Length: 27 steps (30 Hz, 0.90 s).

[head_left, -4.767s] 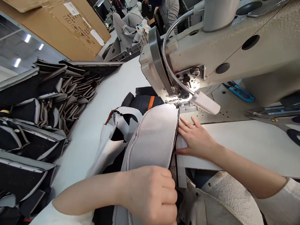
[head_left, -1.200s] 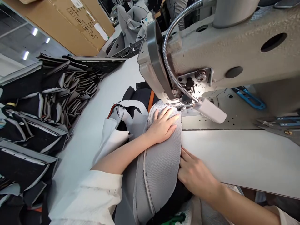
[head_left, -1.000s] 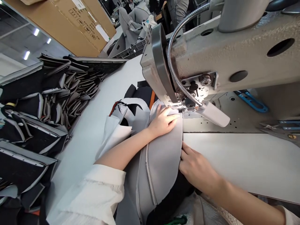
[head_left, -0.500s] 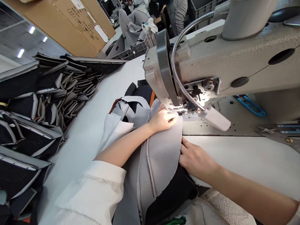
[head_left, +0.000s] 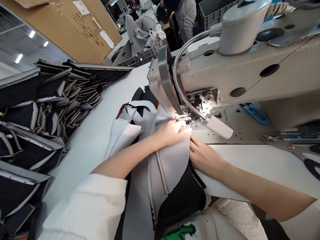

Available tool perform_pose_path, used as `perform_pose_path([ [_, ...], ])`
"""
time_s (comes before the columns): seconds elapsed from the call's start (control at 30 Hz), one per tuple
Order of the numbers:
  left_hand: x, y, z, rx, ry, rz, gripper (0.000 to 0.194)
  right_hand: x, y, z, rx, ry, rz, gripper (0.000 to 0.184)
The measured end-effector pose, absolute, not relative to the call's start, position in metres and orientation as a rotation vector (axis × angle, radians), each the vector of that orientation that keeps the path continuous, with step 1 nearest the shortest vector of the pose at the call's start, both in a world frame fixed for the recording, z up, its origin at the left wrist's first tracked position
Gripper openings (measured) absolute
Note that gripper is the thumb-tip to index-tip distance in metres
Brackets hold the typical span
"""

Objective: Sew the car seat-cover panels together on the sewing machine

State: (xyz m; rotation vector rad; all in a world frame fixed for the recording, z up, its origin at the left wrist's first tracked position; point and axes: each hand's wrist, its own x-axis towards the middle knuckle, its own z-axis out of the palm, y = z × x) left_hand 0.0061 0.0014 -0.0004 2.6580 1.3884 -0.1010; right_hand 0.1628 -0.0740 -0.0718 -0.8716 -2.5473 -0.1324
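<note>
The grey mesh panel (head_left: 175,163) lies at frame centre, its top at the sewing machine (head_left: 232,71). The right hand (head_left: 203,156) has been brought up its edge, nearer the left hand (head_left: 171,134); the edge is apparently steadied by 2 hands closer to the needle. Fingers are bunched on it, but whether it is pinched cannot be told. Blue snips (head_left: 250,111) are seen at right, dark pieces (head_left: 22,186) at left; the panel's upper edge is partly hidden by the left hand.

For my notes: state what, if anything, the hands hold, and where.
Gray fabric: left hand on its part by the sewing machine, right hand at its right edge. Whether either grips it cannot be told.
</note>
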Motion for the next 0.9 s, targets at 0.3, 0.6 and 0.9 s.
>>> perform_pose_path([
  [0.3, 0.012, -0.104, 0.019, 2.375, 1.541, -0.669, 0.085, 0.197, -0.075, -0.071, -0.702, -2.531, 0.253, 0.023],
  [0.6, -0.003, -0.074, 0.018, 2.247, 1.45, -0.504, 0.072, 0.209, -0.072, -0.065, -0.687, -2.582, 0.33, 0.031],
  [0.9, -0.012, -0.07, 0.011, 2.259, 1.478, -0.434, 0.072, 0.19, -0.082, -0.063, -0.788, -2.603, 0.234, 0.036],
])
